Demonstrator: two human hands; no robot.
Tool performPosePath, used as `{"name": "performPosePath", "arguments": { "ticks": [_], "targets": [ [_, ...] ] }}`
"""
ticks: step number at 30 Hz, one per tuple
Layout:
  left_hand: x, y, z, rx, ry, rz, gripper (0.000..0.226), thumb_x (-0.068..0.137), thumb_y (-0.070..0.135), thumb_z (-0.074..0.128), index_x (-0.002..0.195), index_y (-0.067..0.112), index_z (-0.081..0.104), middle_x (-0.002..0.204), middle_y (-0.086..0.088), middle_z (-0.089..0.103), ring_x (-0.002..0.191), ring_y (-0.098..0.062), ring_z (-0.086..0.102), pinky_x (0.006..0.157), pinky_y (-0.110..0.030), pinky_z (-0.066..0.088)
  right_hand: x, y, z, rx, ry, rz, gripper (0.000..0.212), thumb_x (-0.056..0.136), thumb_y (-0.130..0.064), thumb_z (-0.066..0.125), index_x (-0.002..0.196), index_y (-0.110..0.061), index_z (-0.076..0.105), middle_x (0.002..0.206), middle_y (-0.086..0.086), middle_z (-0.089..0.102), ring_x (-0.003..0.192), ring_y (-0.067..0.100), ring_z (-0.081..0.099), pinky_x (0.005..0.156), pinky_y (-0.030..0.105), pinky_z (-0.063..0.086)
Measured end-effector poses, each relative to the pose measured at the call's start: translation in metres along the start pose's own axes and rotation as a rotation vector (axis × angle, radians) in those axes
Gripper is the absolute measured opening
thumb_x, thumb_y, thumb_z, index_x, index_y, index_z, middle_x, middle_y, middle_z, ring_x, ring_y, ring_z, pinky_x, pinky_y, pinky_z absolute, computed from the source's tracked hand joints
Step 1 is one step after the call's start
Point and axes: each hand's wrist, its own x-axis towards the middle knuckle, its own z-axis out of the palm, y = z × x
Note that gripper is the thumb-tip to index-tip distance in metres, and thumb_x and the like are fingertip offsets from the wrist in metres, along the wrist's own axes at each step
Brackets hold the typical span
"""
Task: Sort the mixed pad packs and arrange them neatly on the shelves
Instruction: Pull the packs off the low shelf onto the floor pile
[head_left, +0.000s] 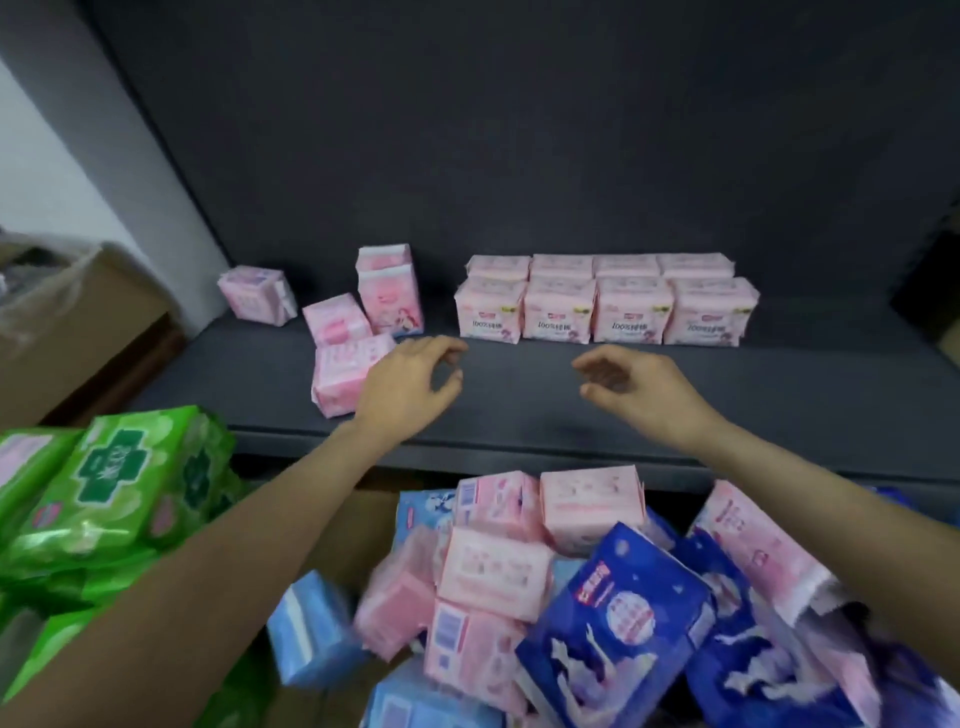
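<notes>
1. Head view: While both hands hover over the shelf (519, 384), the left hand (410, 382) and right hand (631, 387) hang loosely curled, holding nothing.
2. Pale packs (605, 301) stand in tidy rows at the back, apparently sorted by type.
3. Loose pink packs (345, 358) lie askew beside the left hand, likely awaiting straightening.
4. The mixed pile (545, 597) sits below the shelf, unsorted.

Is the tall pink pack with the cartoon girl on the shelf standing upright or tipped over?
Upright. The tall pink cartoon-girl pack stands on its short end on the dark shelf, its printed front facing out.
</notes>
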Motion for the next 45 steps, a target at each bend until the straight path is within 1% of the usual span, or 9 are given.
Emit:
{"name": "performPosePath", "arguments": {
  "ticks": [6, 13, 16, 18, 23, 28, 33, 37, 45],
  "targets": [
    [0.099, -0.019, 0.038, 0.162, -0.154, 0.071, 0.077, 0.083, 0.036, 0.066, 0.148, 0.024, 0.026, 0.143, -0.005, 0.038, 0.128, -0.026, 0.036, 0.101, -0.039, 0.035, 0.069, 0.026, -0.005, -0.472, 0.091, -0.003, 0.047, 0.088, -0.024, 0.062, 0.133, -0.023, 0.048, 0.131, 0.0, 0.051, 0.121, 0.021, 0.045, 0.094, 0.035, 0.042],
    [0.188, -0.042, 0.095, 0.41, -0.43, 0.114, 0.099, 0.083, 0.044, 0.066, 0.153, 0.025, -0.002, 0.16, -0.001, -0.002, 0.147, -0.025, -0.001, 0.115, -0.057, 0.015, 0.165, 0.044, 0.0, -0.838, -0.028, 0.004, 0.075, 0.089, -0.039, 0.06, 0.149, -0.019, 0.019, 0.156, 0.001, 0.021, 0.143, 0.018, 0.015, 0.114, 0.034, 0.01],
    [0.199, -0.052, 0.112, 0.495, -0.489, 0.152, 0.1, 0.085, 0.036, 0.065, 0.152, 0.025, -0.009, 0.16, -0.001, -0.003, 0.147, -0.026, 0.002, 0.114, -0.058, 0.017, 0.202, 0.059, 0.014, -0.883, -0.116, 0.098, 0.094, 0.088, -0.042, 0.061, 0.152, -0.016, -0.003, 0.16, 0.003, -0.001, 0.147, 0.019, -0.002, 0.119, 0.039, 0.001],
    [0.198, -0.055, 0.123, 0.542, -0.411, 0.167, 0.099, 0.083, 0.024, 0.066, 0.152, 0.024, -0.004, 0.158, -0.002, 0.009, 0.143, -0.027, 0.014, 0.112, -0.054, 0.024, 0.218, 0.068, 0.027, -0.967, -0.148, 0.142, 0.102, 0.085, -0.047, 0.062, 0.151, -0.012, -0.01, 0.159, 0.01, 0.006, 0.147, 0.025, 0.006, 0.119, 0.039, 0.003],
    [0.201, -0.06, 0.131, 0.569, -0.256, 0.198, 0.082, 0.082, 0.024, 0.069, 0.149, 0.019, 0.022, 0.14, -0.006, 0.031, 0.127, -0.029, 0.031, 0.095, -0.042, 0.036, 0.214, 0.073, 0.051, -1.199, 0.034, 0.103, 0.09, 0.073, -0.057, 0.068, 0.139, -0.008, 0.031, 0.134, 0.015, 0.037, 0.122, 0.032, 0.036, 0.102, 0.04, 0.03],
    [0.184, -0.058, 0.121, 0.41, -0.109, 0.156, 0.082, 0.072, 0.049, 0.075, 0.139, 0.017, 0.039, 0.14, -0.009, 0.036, 0.131, -0.029, 0.029, 0.106, -0.047, 0.028, 0.182, 0.061, 0.047, -1.058, 0.098, 0.057, 0.084, 0.07, -0.052, 0.07, 0.133, -0.009, 0.036, 0.142, 0.015, 0.031, 0.13, 0.033, 0.031, 0.101, 0.043, 0.031],
    [0.103, -0.036, 0.083, -0.15, 0.211, -0.11, 0.085, 0.062, 0.05, 0.081, 0.127, 0.008, 0.047, 0.126, -0.008, 0.054, 0.121, -0.025, 0.047, 0.096, -0.037, 0.038, 0.11, 0.028, 0.035, -0.429, 0.211, 0.13, 0.084, 0.069, -0.049, 0.074, 0.133, -0.015, 0.031, 0.118, 0.006, 0.056, 0.098, 0.025, 0.054, 0.071, 0.037, 0.044],
    [0.028, -0.022, 0.041, -0.344, 0.183, -0.315, 0.094, 0.063, 0.052, 0.08, 0.138, 0.016, 0.036, 0.135, 0.001, 0.048, 0.123, -0.016, 0.046, 0.096, -0.031, 0.04, 0.051, -0.004, 0.033, -0.054, 0.101, 0.17, 0.081, 0.067, -0.043, 0.079, 0.127, -0.03, 0.025, 0.11, -0.007, 0.054, 0.094, 0.016, 0.056, 0.078, 0.035, 0.05],
    [-0.074, -0.041, 0.017, 0.049, -0.15, -0.399, 0.081, 0.069, 0.072, 0.063, 0.129, 0.019, 0.046, 0.121, -0.004, 0.053, 0.113, -0.027, 0.051, 0.083, -0.037, 0.042, 0.005, -0.043, 0.084, -0.475, -0.145, -0.095, 0.084, 0.072, -0.058, 0.067, 0.141, -0.04, 0.023, 0.125, -0.004, 0.041, 0.112, 0.021, 0.048, 0.082, 0.034, 0.043]
  ]
}}
